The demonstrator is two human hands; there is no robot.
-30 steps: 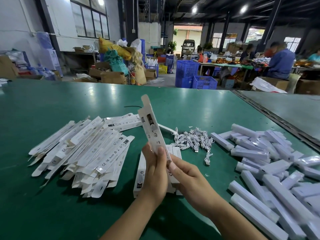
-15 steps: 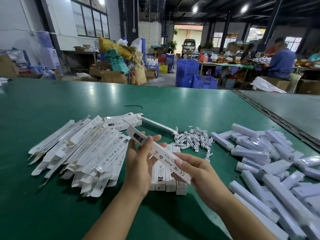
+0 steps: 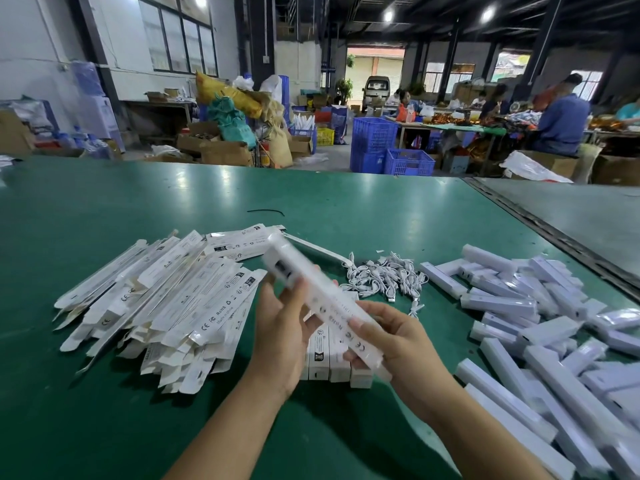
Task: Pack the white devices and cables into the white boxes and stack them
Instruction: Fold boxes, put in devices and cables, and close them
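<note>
White box (image 3: 333, 307), left hand (image 3: 282, 329) mid-length, right hand (image 3: 398, 344) near end

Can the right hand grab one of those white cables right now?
Probably not right away. The right hand grips the long white box together with the left hand. The cables lie uncovered on the table just beyond it, so once it lets go, the way looks free.

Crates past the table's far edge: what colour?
The crates are blue, plain in the head view.
</note>
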